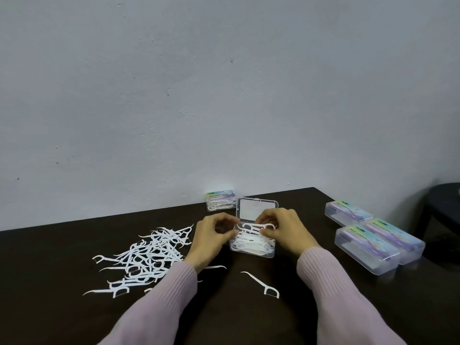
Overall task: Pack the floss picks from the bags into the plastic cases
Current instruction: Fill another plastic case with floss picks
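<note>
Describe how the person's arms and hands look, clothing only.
Both arms wear long, pale pink-lilac knitted sleeves with fine ribbing that runs along the arm. The left sleeve and right sleeve end in snug ribbed cuffs at the wrists. The left hand and right hand are bare: no gloves, rings, watch or bracelets show.

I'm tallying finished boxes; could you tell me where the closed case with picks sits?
In the head view, the closed case stands at the table's far edge against the wall, just left of the open case's lid.
</note>
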### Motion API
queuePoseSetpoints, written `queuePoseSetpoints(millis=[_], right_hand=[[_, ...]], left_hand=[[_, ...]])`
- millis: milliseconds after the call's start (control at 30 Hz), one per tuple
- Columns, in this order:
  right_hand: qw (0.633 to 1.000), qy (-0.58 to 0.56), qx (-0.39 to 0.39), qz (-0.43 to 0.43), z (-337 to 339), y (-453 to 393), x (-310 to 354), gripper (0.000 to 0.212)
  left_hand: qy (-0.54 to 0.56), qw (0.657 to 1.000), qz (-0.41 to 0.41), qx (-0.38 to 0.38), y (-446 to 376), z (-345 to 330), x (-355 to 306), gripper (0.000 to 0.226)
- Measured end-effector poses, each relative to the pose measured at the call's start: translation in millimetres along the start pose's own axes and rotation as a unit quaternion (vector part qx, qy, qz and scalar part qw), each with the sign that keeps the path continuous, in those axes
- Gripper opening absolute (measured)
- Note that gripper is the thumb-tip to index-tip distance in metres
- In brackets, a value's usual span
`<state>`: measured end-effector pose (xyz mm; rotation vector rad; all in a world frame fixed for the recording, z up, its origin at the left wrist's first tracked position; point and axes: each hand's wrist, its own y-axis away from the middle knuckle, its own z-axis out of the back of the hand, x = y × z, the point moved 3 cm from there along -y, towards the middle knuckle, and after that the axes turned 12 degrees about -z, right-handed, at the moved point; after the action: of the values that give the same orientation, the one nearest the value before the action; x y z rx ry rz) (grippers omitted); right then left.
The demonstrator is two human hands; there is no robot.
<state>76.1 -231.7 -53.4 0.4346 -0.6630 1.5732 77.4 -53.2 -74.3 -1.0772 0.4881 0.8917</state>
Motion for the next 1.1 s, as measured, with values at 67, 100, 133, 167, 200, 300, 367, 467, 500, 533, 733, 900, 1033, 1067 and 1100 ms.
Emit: queuePoseSetpoints(millis=[67, 100, 133, 167, 200, 300, 367, 467, 500, 533, 733, 900, 1033, 1067, 1100], right_hand=[[0.999, -0.053, 0.006, -0.003, 4, 1, 1, 0.022], [0.997, -0.076, 0.009, -0.006, 6, 1, 1, 0.024], [0.995, -0.095, 0.011, -0.008, 7, 2, 2, 0.024], [0.994, -0.112, 0.013, -0.008, 7, 2, 2, 0.024], [0.991, -0.132, 0.015, -0.007, 8, 3, 3, 0.024], [0.985, -0.173, 0.01, -0.003, 8, 3, 5, 0.02], [0.983, -0.182, -0.001, -0.004, 8, 3, 6, 0.018], [0.977, -0.214, -0.013, -0.017, 7, 3, 6, 0.018], [0.976, -0.216, -0.014, -0.021, 7, 2, 6, 0.018], [0.976, -0.216, -0.015, -0.025, 6, 2, 6, 0.018], [0.968, -0.246, -0.014, -0.044, 7, 1, 1, 0.02], [0.96, -0.273, 0.014, -0.057, 9, 0, -1, 0.021], [0.959, -0.276, 0.032, -0.06, 12, 1, -4, 0.022], [0.959, -0.276, 0.03, -0.06, 13, 1, -4, 0.022], [0.958, -0.278, 0.026, -0.059, 13, 1, -4, 0.021]], left_hand=[[-0.003, 1.0, -0.001, -0.005, 1, 0, 0, 0.022], [-0.007, 1.0, -0.004, -0.003, 1, -1, 0, 0.022], [-0.014, 1.0, -0.008, 0.001, 1, -1, 0, 0.02], [-0.024, 1.0, -0.01, 0.005, 1, -2, 0, 0.019], [-0.03, 0.999, -0.01, 0.008, 1, -2, 0, 0.017], [-0.028, 1.0, -0.008, 0.002, 1, -2, 1, 0.017], [-0.021, 1.0, -0.005, -0.002, 0, -2, 1, 0.017], [-0.014, 1.0, -0.001, -0.003, 0, -3, 0, 0.014], [-0.016, 1.0, -0.001, -0.001, 0, -3, 1, 0.013], [-0.015, 1.0, 0.0, 0.0, 0, -4, 0, 0.013], [0.029, 0.999, 0.031, 0.019, 0, -6, 0, 0.027], [0.004, 0.999, 0.025, -0.02, -1, -2, 1, 0.025], [0.018, 0.999, 0.029, -0.029, -2, 3, 1, 0.026], [0.025, 0.999, 0.031, -0.027, -2, 3, 2, 0.024], [0.03, 0.999, 0.029, -0.025, -2, 4, 1, 0.023]])
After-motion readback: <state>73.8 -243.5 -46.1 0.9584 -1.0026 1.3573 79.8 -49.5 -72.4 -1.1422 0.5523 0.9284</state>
